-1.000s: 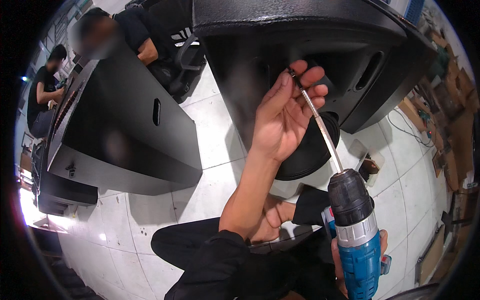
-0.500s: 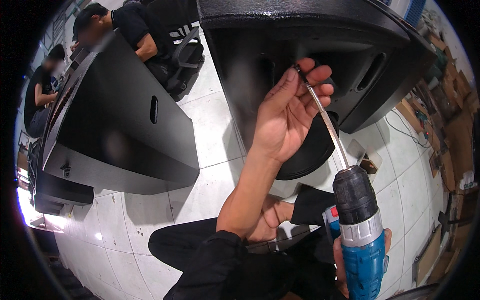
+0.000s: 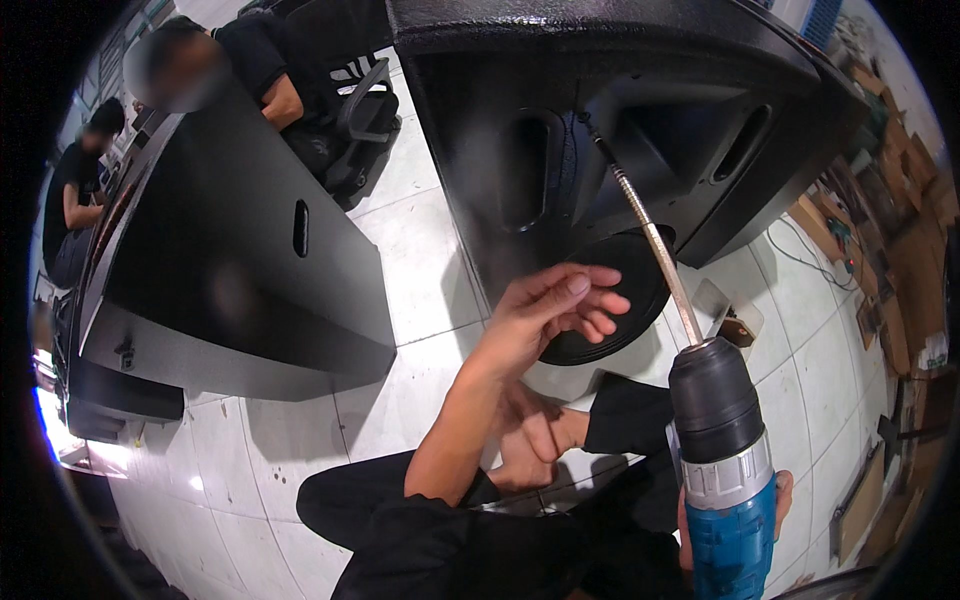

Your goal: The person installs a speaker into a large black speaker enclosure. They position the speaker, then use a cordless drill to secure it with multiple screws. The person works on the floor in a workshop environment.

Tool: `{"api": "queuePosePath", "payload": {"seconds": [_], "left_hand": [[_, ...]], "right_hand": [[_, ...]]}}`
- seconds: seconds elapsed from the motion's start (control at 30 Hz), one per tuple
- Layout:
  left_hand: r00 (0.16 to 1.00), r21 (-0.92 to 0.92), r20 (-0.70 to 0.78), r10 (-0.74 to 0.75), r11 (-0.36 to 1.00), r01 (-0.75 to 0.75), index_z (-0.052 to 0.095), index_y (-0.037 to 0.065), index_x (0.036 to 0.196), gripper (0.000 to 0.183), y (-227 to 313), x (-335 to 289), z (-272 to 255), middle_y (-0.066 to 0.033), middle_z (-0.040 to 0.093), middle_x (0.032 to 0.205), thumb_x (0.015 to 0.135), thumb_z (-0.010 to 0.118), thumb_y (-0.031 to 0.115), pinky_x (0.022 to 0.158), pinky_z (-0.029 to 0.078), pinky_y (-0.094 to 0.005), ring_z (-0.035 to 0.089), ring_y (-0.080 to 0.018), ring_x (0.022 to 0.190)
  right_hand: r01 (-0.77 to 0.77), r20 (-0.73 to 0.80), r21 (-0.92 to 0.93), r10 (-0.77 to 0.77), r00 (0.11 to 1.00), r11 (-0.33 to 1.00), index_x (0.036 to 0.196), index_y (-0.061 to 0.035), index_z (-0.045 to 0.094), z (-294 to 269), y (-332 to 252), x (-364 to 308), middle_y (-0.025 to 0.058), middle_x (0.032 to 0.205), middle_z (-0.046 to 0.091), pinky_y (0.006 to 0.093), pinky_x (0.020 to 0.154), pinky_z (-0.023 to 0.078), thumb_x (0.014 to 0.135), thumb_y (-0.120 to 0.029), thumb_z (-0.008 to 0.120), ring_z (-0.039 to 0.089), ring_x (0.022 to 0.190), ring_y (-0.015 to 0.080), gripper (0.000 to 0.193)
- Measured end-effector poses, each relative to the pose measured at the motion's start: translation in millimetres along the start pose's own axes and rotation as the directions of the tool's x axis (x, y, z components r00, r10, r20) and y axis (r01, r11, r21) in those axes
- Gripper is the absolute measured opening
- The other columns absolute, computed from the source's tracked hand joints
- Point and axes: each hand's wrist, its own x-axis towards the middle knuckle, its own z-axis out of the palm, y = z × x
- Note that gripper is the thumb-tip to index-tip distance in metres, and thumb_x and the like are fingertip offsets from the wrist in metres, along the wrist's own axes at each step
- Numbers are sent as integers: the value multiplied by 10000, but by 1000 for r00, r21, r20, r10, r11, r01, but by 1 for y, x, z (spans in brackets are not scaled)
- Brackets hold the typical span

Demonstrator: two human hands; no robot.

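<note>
My right hand (image 3: 784, 500) grips a blue cordless drill (image 3: 722, 410) with a black chuck; its fingers are mostly hidden behind the body. From the chuck a long metal driver bit (image 3: 660, 245) reaches up and away, with a dark screw (image 3: 595, 132) at its end, over the face of a large black speaker cabinet (image 3: 480, 90). Whether the screw touches the cabinet I cannot tell. My left hand (image 3: 555, 308) is open and holds nothing, its fingers loosely curled and apart. It hovers before a round black speaker part (image 3: 625, 325) low on the cabinet.
Another black cabinet (image 3: 250, 270) stands to the left on the white tiled floor (image 3: 420, 250). Two people in dark clothes work beyond it, near a black chair (image 3: 365, 125). Cardboard pieces (image 3: 905, 230) and a cable (image 3: 815, 265) lie along the right side.
My left hand has let go of the screw end of the bit and dropped down toward me. The drill has shifted only slightly.
</note>
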Motion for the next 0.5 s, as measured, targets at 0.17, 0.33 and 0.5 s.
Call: {"api": "queuePosePath", "payload": {"seconds": [0.17,0.33,0.5], "left_hand": [[990,-5,-96,-101,995,101,602,-61,1179,391,-11,-7,-14,-207,699,983,972,531,262,725,573,-325,707,-250,829],[975,7,-185,-122,992,126,617,-52,1157,390,-11,-18,-30,-193,706,945,970,540,282,689,550,-304,699,-236,793],[938,76,-337,-79,991,111,671,-31,986,380,-22,-20,-43,-141,693,768,948,581,336,528,461,-257,643,-180,619]], "right_hand": [[62,57,-69,-58,997,996,953,-168,500,-9,4,8,67,897,586,299,672,467,742,-296,778,598,751,195,371],[91,102,-60,-85,991,994,934,-193,520,-7,5,10,76,900,611,301,654,477,729,-282,775,609,733,202,338],[129,138,-110,-113,984,986,914,-218,540,-14,2,16,84,902,635,304,637,486,716,-268,772,620,715,209,309]]}}
